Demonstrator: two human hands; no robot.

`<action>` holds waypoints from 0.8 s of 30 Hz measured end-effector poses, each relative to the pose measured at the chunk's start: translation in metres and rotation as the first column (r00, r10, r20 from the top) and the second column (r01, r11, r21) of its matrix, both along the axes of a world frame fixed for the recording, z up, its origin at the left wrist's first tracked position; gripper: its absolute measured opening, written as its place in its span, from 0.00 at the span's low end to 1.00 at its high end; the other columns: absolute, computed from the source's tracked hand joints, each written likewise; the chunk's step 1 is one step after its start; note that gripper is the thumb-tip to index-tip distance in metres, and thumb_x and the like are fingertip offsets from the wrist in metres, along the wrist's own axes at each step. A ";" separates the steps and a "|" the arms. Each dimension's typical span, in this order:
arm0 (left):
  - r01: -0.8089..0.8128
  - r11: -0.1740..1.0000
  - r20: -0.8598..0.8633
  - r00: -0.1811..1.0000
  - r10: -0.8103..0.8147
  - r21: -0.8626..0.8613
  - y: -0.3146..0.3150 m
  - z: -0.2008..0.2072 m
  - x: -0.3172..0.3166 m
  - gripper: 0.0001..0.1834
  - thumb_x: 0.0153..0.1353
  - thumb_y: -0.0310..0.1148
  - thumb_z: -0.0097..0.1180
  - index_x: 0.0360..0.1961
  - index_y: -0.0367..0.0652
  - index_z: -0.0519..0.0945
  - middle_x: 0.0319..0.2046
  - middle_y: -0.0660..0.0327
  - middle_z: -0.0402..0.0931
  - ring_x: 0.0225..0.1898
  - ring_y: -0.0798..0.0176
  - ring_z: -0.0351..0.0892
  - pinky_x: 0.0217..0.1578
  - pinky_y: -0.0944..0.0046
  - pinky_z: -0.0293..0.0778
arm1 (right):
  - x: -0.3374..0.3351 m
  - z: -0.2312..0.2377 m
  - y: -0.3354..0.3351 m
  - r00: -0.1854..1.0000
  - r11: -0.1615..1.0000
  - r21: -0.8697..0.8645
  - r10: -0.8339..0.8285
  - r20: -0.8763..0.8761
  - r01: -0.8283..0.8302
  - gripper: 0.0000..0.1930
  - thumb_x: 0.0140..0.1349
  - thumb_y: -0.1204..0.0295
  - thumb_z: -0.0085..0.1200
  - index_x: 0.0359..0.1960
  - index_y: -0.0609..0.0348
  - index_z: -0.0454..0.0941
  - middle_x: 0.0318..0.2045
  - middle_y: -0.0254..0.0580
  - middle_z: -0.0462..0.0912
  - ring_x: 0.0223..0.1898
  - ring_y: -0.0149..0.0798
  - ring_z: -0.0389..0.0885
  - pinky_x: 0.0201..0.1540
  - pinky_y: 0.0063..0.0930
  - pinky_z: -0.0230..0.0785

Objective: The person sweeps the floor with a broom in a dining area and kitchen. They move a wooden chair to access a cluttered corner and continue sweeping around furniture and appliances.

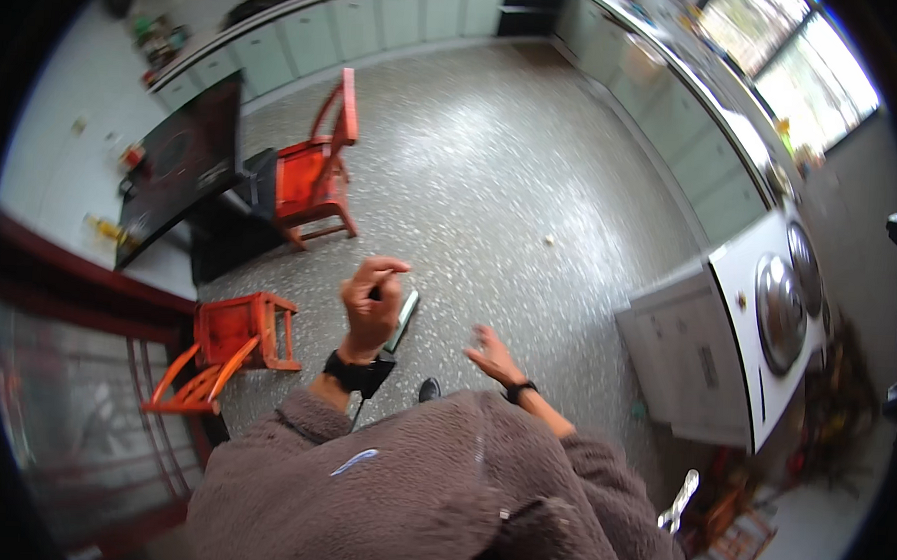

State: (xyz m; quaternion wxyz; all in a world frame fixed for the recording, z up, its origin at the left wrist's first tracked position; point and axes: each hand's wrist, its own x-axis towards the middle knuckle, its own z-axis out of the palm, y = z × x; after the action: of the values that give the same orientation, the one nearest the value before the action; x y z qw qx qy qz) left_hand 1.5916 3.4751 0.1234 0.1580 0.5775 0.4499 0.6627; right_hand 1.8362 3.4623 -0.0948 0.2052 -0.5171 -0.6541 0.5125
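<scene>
My left hand is raised over the floor, its fingers loosely bent with a gap between forefinger and thumb. Nothing shows in its grasp. A black strap with a dark box sits on that wrist. Alongside the wrist is a slim pale-green bar with a dark lower end; whether it is fixed to the wrist or lies beyond it, I cannot tell. Lower and to the right, my right hand hangs with fingers apart, holding nothing. It wears a black wristband. Neither hand touches any furniture.
Two red wooden chairs stand to the left, beside a black table. At right is a white appliance with round doors. Pale-green cabinets line the far and right walls. A small pale object lies on the speckled floor.
</scene>
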 end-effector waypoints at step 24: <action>0.497 0.652 -0.051 0.772 -0.633 -0.573 0.295 -0.112 0.318 0.11 0.59 0.22 0.54 0.42 0.44 0.80 0.10 0.64 0.56 0.13 0.75 0.56 0.15 0.70 0.56 | 0.198 -0.096 0.322 0.920 0.906 0.183 -0.392 0.018 0.382 0.18 0.60 0.58 0.56 0.24 0.59 0.68 0.28 0.48 0.71 0.30 0.55 0.72 0.31 0.43 0.62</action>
State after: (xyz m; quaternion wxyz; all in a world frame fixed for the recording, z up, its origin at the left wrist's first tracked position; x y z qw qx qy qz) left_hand 1.9093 3.7699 0.0110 0.4533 0.6997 0.4256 0.3518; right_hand 2.0337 3.7842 -0.1907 0.3296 -0.6302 -0.5866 0.3875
